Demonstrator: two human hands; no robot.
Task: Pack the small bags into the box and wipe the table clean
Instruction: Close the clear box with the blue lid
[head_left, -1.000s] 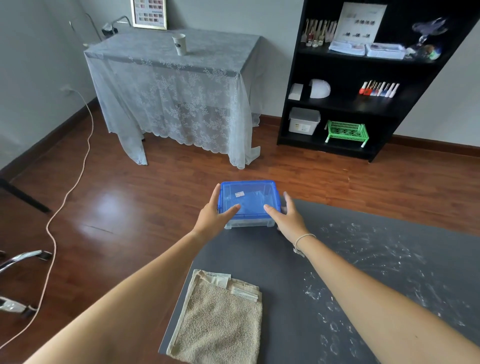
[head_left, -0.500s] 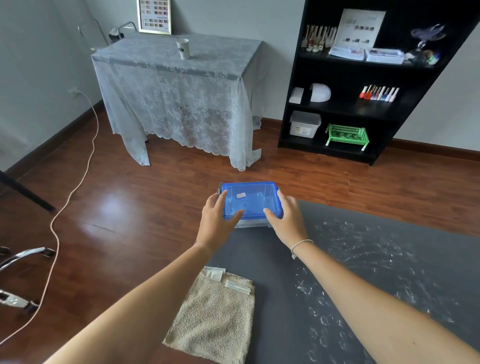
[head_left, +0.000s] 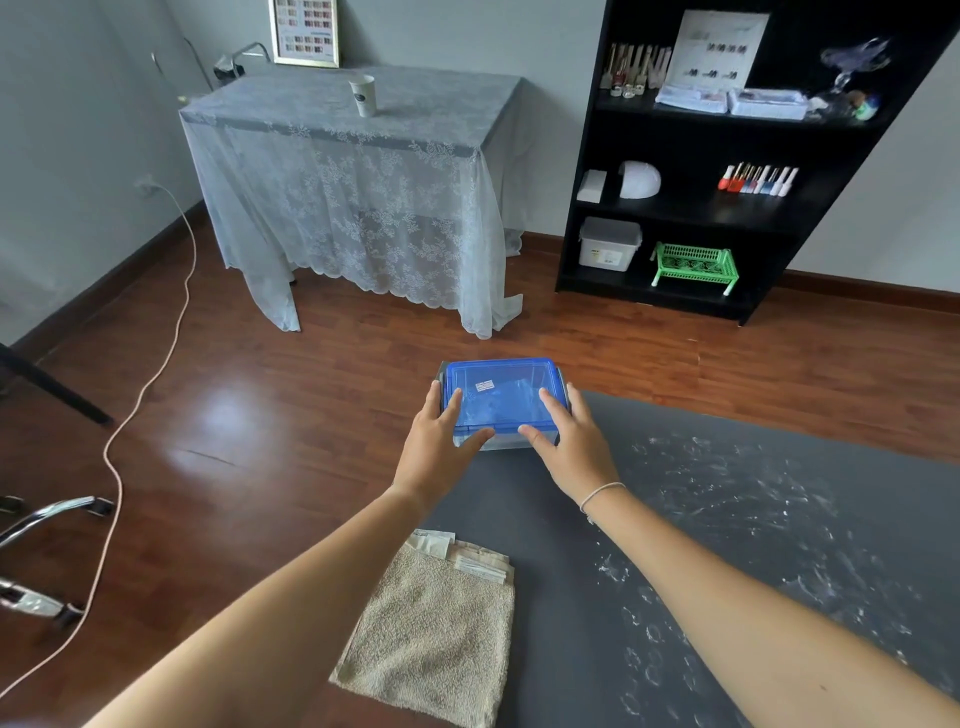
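Head view, looking forward and down. A clear box (head_left: 501, 410) with a blue lid (head_left: 501, 397) sits at the far left corner of the dark grey surface (head_left: 727, 519); the lid is on, and pale contents show dimly through it, too blurred to identify. A small white label lies on the lid. The left hand (head_left: 441, 449) lies spread and flat on the lid's left part, fingers extended, thumb pointing inward along the near edge. The right hand (head_left: 569, 444) mirrors it on the lid's right part, fingers likewise spread, thumb toward the centre; neither hand curls around anything, both press flat against the lid. A thin bracelet (head_left: 600, 493) circles the right wrist. A folded beige towel (head_left: 431, 631) lies on the near left edge of the surface, with flat white papers (head_left: 467, 558) touching its far edge. White smears and ring-shaped marks (head_left: 753, 545) cover the right half of the surface. Beyond, on the wooden floor (head_left: 260, 415), stand a lace-covered table (head_left: 353, 192) bearing a paper cup (head_left: 362, 95), and a black shelf (head_left: 701, 156).
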